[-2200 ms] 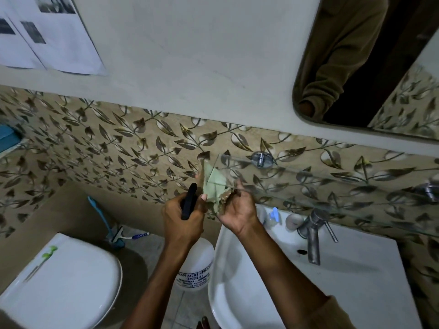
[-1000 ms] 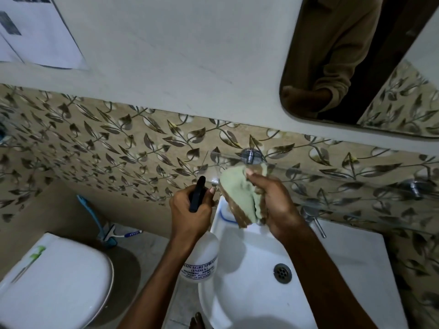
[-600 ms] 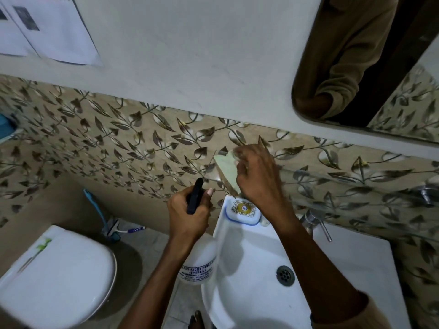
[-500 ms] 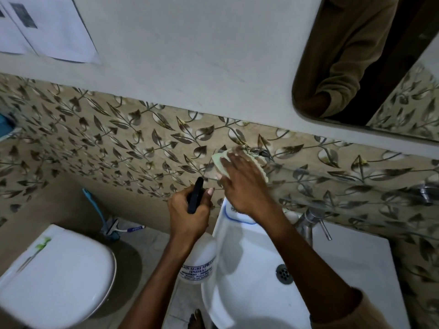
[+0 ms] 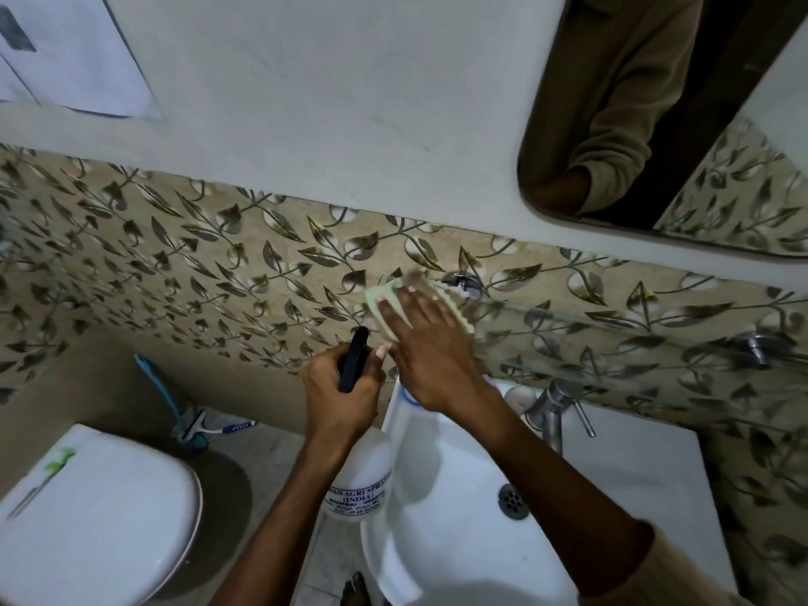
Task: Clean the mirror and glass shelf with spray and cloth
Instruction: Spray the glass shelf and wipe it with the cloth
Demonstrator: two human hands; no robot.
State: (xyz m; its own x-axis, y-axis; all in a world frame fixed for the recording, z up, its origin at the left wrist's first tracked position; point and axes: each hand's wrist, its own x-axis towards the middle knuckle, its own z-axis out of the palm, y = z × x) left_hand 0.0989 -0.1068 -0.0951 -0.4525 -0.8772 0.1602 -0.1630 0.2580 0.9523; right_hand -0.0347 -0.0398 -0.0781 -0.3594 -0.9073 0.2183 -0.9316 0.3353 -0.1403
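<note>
The white sink [image 5: 590, 496] fills the lower right, at about 5 o'clock from the frame centre, the mirror [image 5: 682, 124] hangs at 2 o'clock, and the glass shelf [image 5: 612, 338] runs along the leaf-pattern tiles between them. The right hand [image 5: 430, 347] lies with straight fingers flat on the green cloth [image 5: 384, 306], pressing it on the left end of the shelf, so the cloth shows at 11 o'clock from the knuckles (its far edge is blurred). The left hand [image 5: 341, 398] is curled around the black head of the spray bottle [image 5: 360, 478], whose white body hangs at 6 o'clock under the fist, just beside the sink rim.
</note>
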